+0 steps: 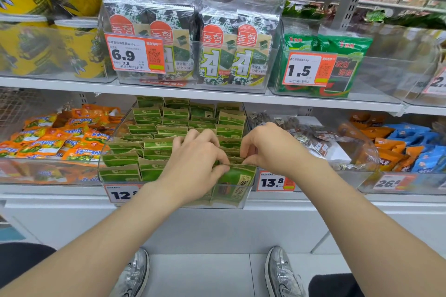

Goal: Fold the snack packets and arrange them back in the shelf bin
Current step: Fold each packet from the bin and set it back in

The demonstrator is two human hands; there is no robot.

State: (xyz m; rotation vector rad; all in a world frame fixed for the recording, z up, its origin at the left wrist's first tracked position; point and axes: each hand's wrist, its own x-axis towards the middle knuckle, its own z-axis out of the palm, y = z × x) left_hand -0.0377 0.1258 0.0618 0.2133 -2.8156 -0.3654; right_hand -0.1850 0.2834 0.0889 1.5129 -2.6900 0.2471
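The shelf bin [104, 152] sits mid-way along the lower shelf [48, 190], its front wall at the shelf's front edge. Snack packets [154, 144] stand in it in rows from back to front. At its front right corner the left hand [193, 166] and right hand [268, 149] meet, pinching the top of the front packet [237, 181], which stands against the front wall. A left bin [36, 172] and a right bin [357, 169] flank it, both holding loose packets. Directly above, on the upper shelf [72, 84], tall packs [217, 48] stand upright in a bin, with canisters [72, 50] to their left and small packets [337, 62] to their right.
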